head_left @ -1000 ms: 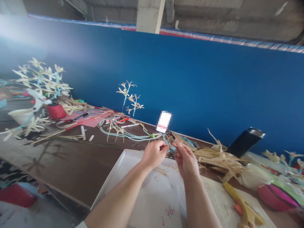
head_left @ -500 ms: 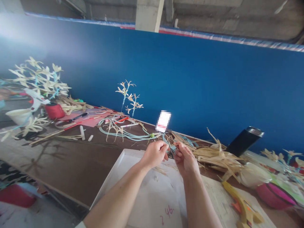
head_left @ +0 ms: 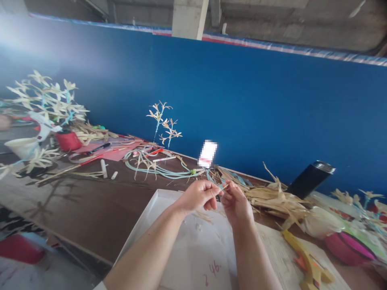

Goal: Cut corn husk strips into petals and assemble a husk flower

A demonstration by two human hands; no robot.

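My left hand (head_left: pixel 202 195) and my right hand (head_left: pixel 236 201) meet above the far part of a shallow white box lid (head_left: pixel 193 249). Between their fingertips runs a thin straw-coloured strip (head_left: pixel 224 187), pinched from both sides. Its kind is too small to tell. Several thin dry strips (head_left: pixel 203 216) lie in the lid below my hands. Just beyond my right hand is a heap of dry husks (head_left: pixel 272 197).
A yellow glue gun (head_left: pixel 305 262) lies on paper at right, near a pink pouch (head_left: pixel 347 247) and a leaning black flask (head_left: pixel 311 179). Looped pale-blue tubes (head_left: pixel 163 173) lie behind the lid. Husk flowers (head_left: pixel 48 96) stand at left, by a white glue gun (head_left: pixel 44 125).
My left hand has moved slightly right, so its fingertips are now nearer those of my right hand. The strip shows more plainly between them.
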